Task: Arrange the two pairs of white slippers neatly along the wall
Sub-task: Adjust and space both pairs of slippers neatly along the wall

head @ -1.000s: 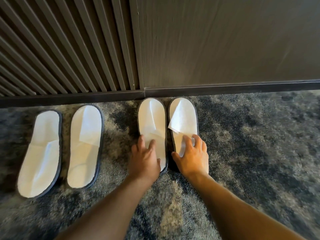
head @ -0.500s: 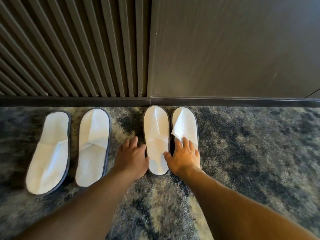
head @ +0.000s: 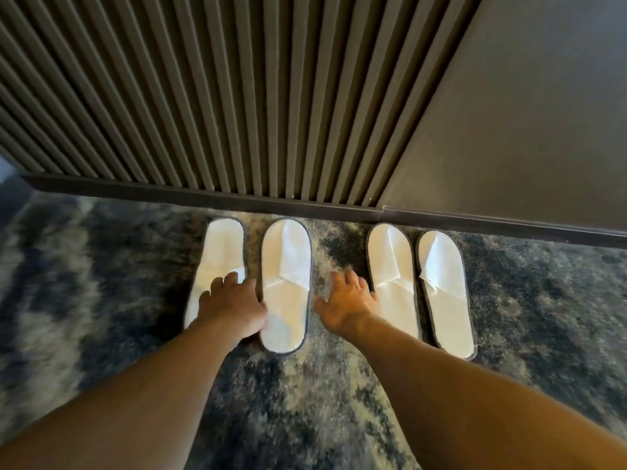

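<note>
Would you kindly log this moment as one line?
left hand on far-left slipper | right hand over carpet | four slippers by wall

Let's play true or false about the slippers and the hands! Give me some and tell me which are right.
1. Four white slippers lie on the carpet. True.
2. The left hand rests on the leftmost slipper. True.
3. The right hand is lifting a slipper into the air. False: it is spread low over the carpet between the two pairs, holding nothing.
4. The slippers' toes point toward the wall. True.
5. The rightmost slipper is stacked on its partner. False: they lie side by side.
</note>
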